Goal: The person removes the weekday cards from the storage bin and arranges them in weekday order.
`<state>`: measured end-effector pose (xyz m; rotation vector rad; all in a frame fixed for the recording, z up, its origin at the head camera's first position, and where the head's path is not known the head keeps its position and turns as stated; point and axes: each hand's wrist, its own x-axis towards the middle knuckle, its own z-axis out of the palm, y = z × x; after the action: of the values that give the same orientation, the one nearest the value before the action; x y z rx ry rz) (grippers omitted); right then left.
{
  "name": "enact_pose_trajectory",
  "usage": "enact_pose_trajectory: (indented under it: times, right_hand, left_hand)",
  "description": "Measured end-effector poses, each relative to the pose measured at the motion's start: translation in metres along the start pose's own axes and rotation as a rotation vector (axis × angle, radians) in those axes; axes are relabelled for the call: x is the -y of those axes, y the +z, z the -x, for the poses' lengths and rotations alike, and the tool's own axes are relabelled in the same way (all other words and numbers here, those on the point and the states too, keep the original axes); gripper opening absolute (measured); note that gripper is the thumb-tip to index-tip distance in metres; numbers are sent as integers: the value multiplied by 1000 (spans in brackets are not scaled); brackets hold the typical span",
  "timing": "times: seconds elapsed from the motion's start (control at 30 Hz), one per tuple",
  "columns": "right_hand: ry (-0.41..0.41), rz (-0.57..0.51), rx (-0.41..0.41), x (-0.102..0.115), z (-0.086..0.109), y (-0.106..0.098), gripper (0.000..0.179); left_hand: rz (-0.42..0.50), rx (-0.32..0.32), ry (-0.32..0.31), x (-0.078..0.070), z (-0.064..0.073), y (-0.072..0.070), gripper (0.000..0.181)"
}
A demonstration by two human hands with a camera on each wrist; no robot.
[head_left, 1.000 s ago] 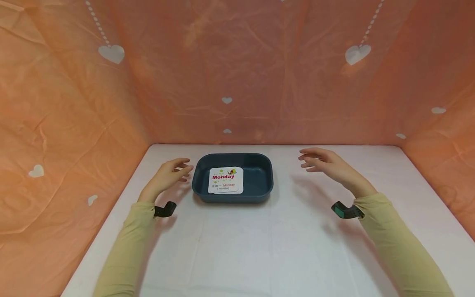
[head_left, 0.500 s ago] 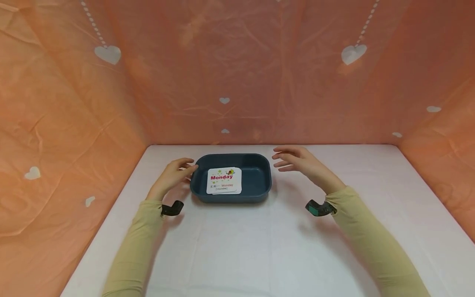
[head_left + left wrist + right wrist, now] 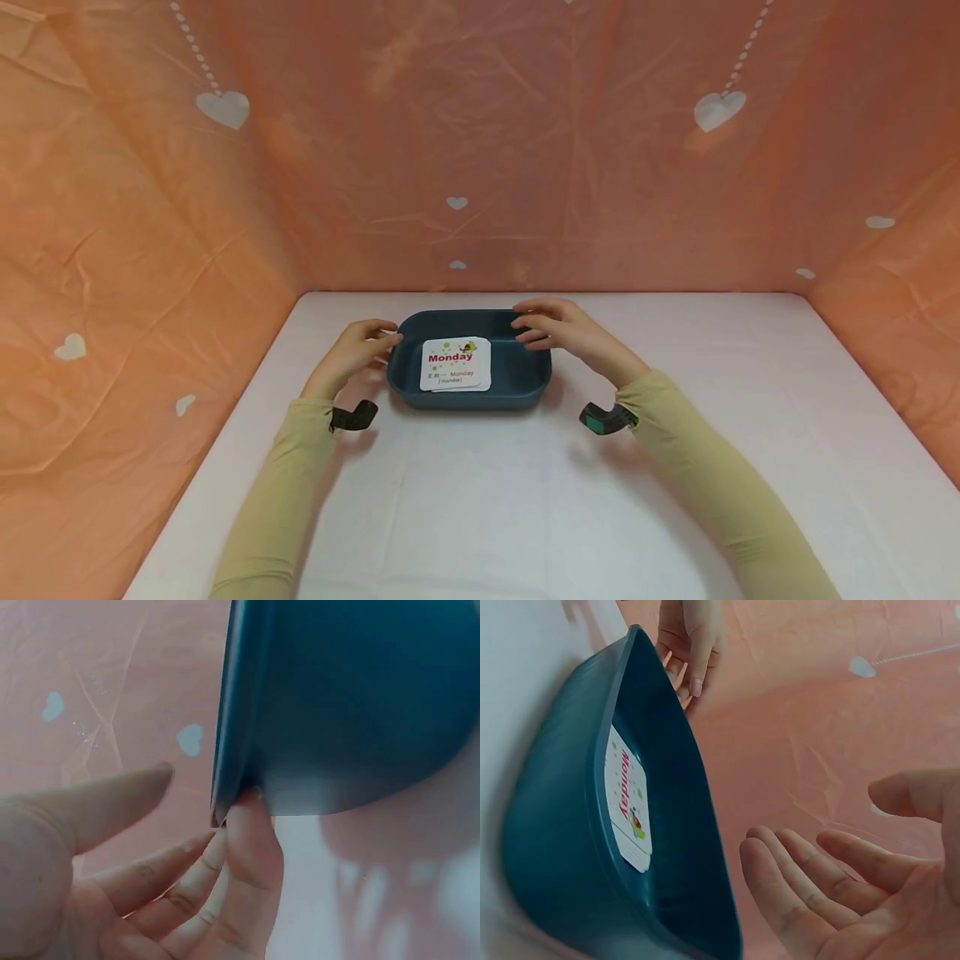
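A dark blue rectangular tray [image 3: 468, 401] stands on the white table, holding a small stack of white cards [image 3: 456, 364] in its left half. "Monday" is printed on the top card, beside a little colourful picture. At the tray's left end is my left hand [image 3: 350, 357]. In the left wrist view its fingers [image 3: 251, 847] reach the rim, and the thumb stands apart from it. My right hand [image 3: 576, 333] appears over the tray's right end. The right wrist view shows its fingers [image 3: 780, 889] relaxed and apart from the rim, with nothing held.
An orange cloth [image 3: 510, 167] with white hearts encloses the back and both sides. White table surface [image 3: 480, 500] extends in front of the tray. A dark band is worn at each wrist, below yellow-green sleeves.
My right hand has moved left, from well right of the tray to over its right end. The left hand has shifted slightly right to the rim. Tray and cards stay put.
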<state>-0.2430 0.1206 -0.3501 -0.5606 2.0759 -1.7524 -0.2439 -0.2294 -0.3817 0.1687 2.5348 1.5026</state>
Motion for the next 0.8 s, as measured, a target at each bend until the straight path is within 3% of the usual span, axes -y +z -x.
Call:
enact_pose_trajectory:
  times: [0.23, 0.5, 0.8]
  right_hand:
    - [133, -32, 43, 2, -18, 14, 44]
    - [329, -10, 7, -1, -39, 22, 51]
    - [430, -85, -46, -1, -51, 22, 56]
  left_hand:
    - [-30, -1, -5, 3, -4, 1, 39]
    - [-45, -22, -58, 3, -5, 3, 39]
    - [-39, -27, -70, 3, -4, 4, 39]
